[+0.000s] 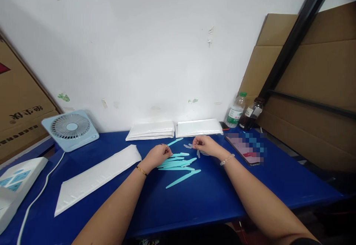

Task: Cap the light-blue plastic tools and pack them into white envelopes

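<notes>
Several slim turquoise eyebrow razors [182, 178] lie in a loose fan on the blue table. My left hand [158, 156] is closed at the left end of the fan, its fingers pinched on the end of one razor. Small clear plastic blade caps [198, 154] lie scattered just beyond the razors. Over these caps my right hand [205, 145] is closed, thumb and forefinger pinched on what looks like one cap. Its palm partly hides other caps underneath.
A white padded mailer [97, 180] lies left; stacked mailers [151, 131] and another white packet [198, 127] stand by the wall. A blue fan [71, 128] and power strip [16, 185] are left. A phone [243, 148], water bottle [236, 110] and dark drink bottle [251, 114] are right.
</notes>
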A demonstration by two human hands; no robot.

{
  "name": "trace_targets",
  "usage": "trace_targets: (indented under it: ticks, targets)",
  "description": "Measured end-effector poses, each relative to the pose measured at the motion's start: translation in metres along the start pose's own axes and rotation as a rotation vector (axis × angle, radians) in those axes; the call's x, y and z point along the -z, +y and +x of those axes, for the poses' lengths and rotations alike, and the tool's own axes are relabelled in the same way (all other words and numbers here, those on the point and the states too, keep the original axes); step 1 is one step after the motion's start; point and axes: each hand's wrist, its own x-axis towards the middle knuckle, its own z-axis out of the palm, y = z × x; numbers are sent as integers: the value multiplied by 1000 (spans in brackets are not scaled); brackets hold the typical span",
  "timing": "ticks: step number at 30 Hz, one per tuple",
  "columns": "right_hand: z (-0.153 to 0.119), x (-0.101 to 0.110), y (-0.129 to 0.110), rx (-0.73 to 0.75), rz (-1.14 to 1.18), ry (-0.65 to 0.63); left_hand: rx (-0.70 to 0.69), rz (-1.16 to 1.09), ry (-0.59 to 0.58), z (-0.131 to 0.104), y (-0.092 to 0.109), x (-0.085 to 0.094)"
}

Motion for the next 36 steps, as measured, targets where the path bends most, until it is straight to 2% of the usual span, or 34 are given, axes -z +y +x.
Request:
trace_targets:
  ticks: [5,14,21,24,27,28,30,33,36]
  targets:
    - [-2,1,-4,40,101,-64,0,26,96,3,-3,0]
    - [-3,1,-8,22,160,-74,23,16,108,4,-5,-1]
    - [0,-14,-18,60,128,-102,-18,29,98,2,6,-3]
    - [3,-15,-15,69,50,-1,8,73,154,3,3,-2]
    - [6,-14,-8,85,-147,170,44,139,284,2,0,4]
    - [7,-14,-6,93,-221,196,45,156,293,1,1,6]
    - [9,-16,-4,96,-329,193,23,165,217,-2,4,9]
    - [11,-22,-3,64,-394,133,-12,148,24,-6,9,9]
    - [11,-24,-5,51,-424,112,7,134,-47,-7,9,6]
